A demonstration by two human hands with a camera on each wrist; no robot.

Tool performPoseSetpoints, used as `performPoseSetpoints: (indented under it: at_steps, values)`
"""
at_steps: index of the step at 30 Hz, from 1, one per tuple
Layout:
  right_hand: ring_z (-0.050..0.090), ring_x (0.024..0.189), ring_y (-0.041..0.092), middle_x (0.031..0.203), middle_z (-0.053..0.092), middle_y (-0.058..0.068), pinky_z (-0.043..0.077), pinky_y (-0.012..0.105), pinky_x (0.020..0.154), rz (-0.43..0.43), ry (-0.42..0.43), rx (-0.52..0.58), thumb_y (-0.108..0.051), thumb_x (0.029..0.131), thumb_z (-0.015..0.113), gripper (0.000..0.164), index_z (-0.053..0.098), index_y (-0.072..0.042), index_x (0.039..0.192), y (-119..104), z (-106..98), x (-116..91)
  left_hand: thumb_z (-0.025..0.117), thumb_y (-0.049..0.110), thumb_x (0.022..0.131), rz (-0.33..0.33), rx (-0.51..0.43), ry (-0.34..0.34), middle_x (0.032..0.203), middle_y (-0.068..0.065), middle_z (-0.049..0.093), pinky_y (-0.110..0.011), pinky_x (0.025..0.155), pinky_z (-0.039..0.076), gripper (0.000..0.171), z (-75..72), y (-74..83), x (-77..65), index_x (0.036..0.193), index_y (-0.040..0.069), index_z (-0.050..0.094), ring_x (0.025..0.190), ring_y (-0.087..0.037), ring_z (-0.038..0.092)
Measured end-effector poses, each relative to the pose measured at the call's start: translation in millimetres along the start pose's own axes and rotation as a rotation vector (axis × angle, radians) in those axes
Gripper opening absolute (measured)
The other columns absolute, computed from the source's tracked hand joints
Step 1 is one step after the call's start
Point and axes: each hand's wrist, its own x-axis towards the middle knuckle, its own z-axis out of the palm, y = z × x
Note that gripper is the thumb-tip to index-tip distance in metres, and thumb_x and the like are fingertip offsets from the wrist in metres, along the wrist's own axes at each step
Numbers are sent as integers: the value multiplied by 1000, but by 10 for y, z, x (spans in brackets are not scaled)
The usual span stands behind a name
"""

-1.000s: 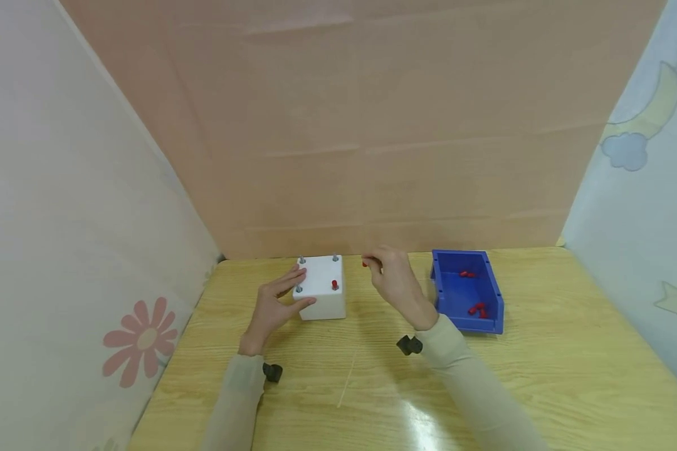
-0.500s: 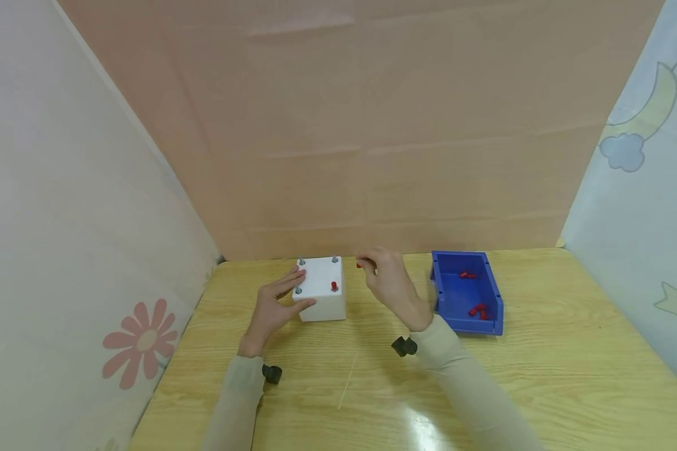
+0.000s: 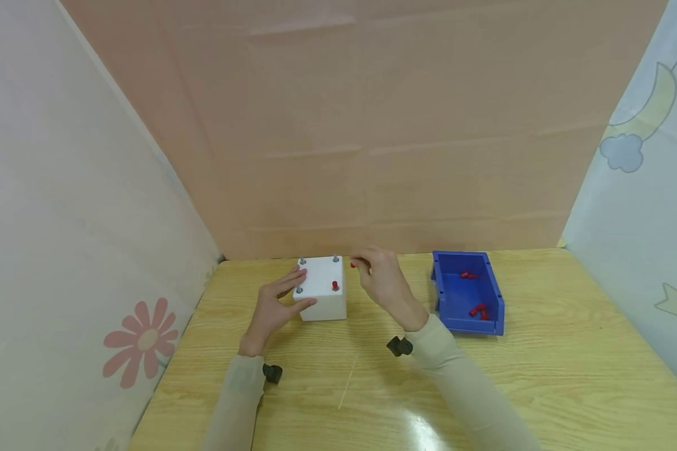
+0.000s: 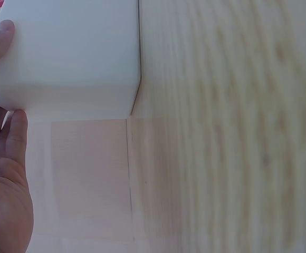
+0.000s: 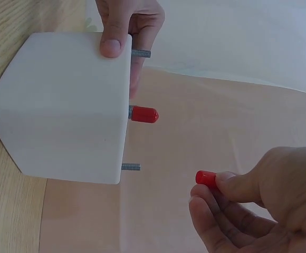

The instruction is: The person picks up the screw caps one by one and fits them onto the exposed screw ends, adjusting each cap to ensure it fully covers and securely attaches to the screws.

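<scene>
A white block [image 3: 323, 277] stands on the table with a threaded metal stud rising from each top corner. One stud, at the near right corner, wears a red cap [image 5: 144, 114]; the other studs, such as this bare stud [image 5: 131, 167], show their thread. My left hand [image 3: 271, 308] grips the block at its left side, thumb on the front face and fingers over the top edge. Just right of the block, my right hand [image 3: 385, 280] pinches a second red cap [image 5: 206, 178] between thumb and fingertips, apart from the studs.
A blue bin [image 3: 467, 325] sits to the right of my right hand, with several red caps [image 3: 477, 309] lying inside. The wooden table [image 3: 564, 351] ends at a brown paper-like backdrop [image 3: 406, 156]. Pale patterned panels flank it on both sides.
My right hand has moved a little left toward the block, carrying the red cap. The left hand and the block have stayed in place.
</scene>
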Motion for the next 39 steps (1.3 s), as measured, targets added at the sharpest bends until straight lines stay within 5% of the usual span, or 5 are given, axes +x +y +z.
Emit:
performPoseSetpoints:
  at_steps: [19, 39]
  values:
    - [70, 76, 22, 91, 77, 15, 63, 32, 68, -62, 23, 21, 7, 98, 71, 10, 81, 4, 99, -82, 101, 54, 94, 5, 81, 60, -17, 15, 145, -15, 67, -19, 111, 48, 57, 5, -12, 10, 134, 2, 73, 149, -37, 51]
    - [73, 81, 23, 98, 78, 16, 64, 32, 70, -48, 5, 41, 8, 99, 70, 12, 81, 6, 103, -136, 182, 84, 93, 7, 82, 37, -21, 18, 146, -12, 67, -20, 112, 48, 56, 4, 11, 9, 134, 3, 73, 150, -33, 50]
